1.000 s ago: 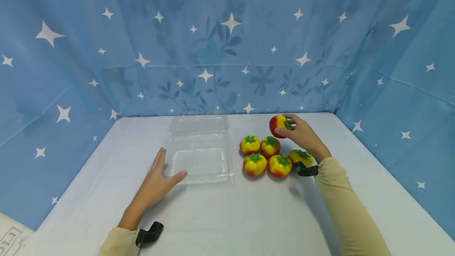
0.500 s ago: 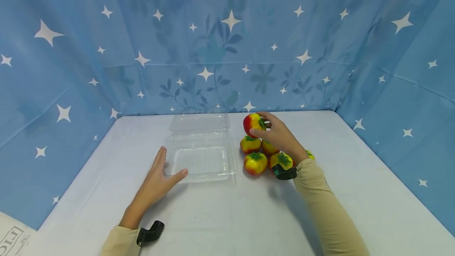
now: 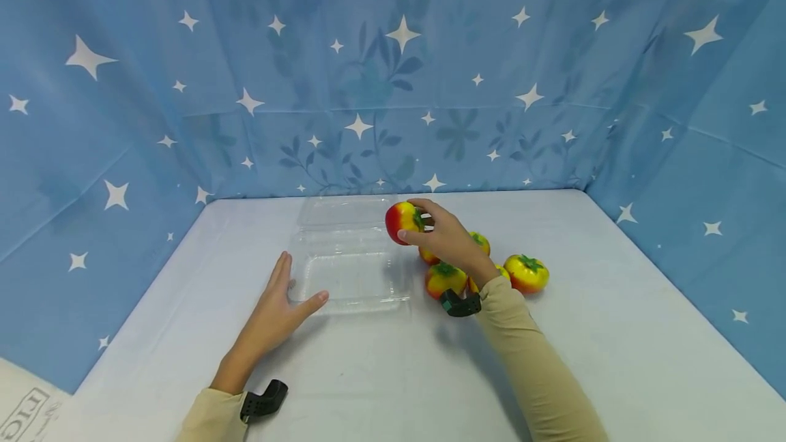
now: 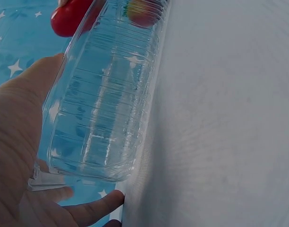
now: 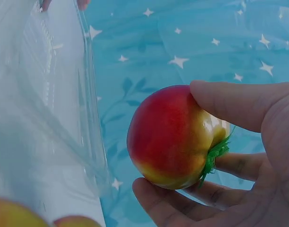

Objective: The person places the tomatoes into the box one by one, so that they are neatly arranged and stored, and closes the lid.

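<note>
My right hand (image 3: pixel 451 241) holds a red-and-yellow persimmon (image 3: pixel 399 224) with a green leafy top, between thumb and fingers. It is raised at the right rim of a clear plastic clamshell box (image 3: pixel 353 305). In the right wrist view the thumb lies on one side of the persimmon (image 5: pixel 165 137), the fingers on the other. My left hand (image 3: pixel 267 319) is spread at the box's front left corner, fingers straight. In the left wrist view its thumb is right at the rim of the box (image 4: pixel 97 113). The box's lid (image 3: pixel 350 211) lies folded back behind it.
Several similar persimmons sit on the white table right of the box, partly hidden by my right forearm; one persimmon (image 3: pixel 527 273) lies farthest right. A blue star-patterned curtain (image 3: pixel 393 87) encloses the back and sides. A printed pale item (image 3: pixel 27 404) shows at the lower left.
My right hand has carried the persimmon leftward, from above the right side of the persimmon group to the box's right rim. My left hand has stayed in place.
</note>
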Demonstrator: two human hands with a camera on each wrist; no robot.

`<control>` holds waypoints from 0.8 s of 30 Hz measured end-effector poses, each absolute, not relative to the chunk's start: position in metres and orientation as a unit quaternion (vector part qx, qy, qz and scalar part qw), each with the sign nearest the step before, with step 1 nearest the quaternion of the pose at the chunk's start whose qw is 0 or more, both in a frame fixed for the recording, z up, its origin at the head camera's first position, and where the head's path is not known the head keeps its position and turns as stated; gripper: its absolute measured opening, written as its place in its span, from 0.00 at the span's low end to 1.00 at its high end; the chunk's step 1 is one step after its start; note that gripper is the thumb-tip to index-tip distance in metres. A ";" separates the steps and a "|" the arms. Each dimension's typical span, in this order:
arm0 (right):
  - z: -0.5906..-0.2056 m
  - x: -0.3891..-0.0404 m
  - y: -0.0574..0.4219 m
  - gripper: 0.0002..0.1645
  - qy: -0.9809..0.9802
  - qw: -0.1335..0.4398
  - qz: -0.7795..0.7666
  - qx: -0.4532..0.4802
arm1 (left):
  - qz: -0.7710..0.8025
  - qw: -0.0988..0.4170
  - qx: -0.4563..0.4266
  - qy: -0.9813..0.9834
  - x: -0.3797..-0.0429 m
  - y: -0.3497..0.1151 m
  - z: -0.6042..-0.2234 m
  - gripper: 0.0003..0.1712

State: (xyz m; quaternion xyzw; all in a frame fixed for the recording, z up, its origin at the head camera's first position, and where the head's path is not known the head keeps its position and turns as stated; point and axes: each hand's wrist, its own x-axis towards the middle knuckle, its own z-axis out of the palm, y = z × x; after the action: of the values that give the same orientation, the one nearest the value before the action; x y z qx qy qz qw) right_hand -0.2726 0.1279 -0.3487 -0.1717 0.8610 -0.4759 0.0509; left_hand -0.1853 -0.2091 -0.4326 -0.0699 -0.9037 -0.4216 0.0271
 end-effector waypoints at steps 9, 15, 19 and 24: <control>-0.352 -0.271 0.091 0.43 0.849 0.050 -0.486 -0.203 | -0.420 0.026 -0.063 -0.905 -0.187 -0.208 -0.434 0.70; -0.355 -0.272 0.062 0.41 0.838 0.039 -0.490 -0.235 | -0.422 0.017 -0.051 -0.905 -0.188 -0.207 -0.433 0.68; -0.356 -0.271 0.043 0.40 0.832 0.043 -0.494 -0.249 | -0.423 0.018 -0.053 -0.905 -0.189 -0.208 -0.434 0.68; -0.361 -0.273 0.023 0.39 0.835 0.045 -0.486 -0.254 | -0.430 0.025 -0.056 -0.901 -0.188 -0.208 -0.435 0.68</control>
State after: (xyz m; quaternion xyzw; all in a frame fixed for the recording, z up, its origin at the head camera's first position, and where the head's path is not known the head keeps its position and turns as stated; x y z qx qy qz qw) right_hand -0.2728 0.0231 -0.3610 -0.2539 0.8348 -0.4864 0.0448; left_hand -0.1880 -0.2075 -0.4352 -0.0561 -0.9007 -0.4300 0.0252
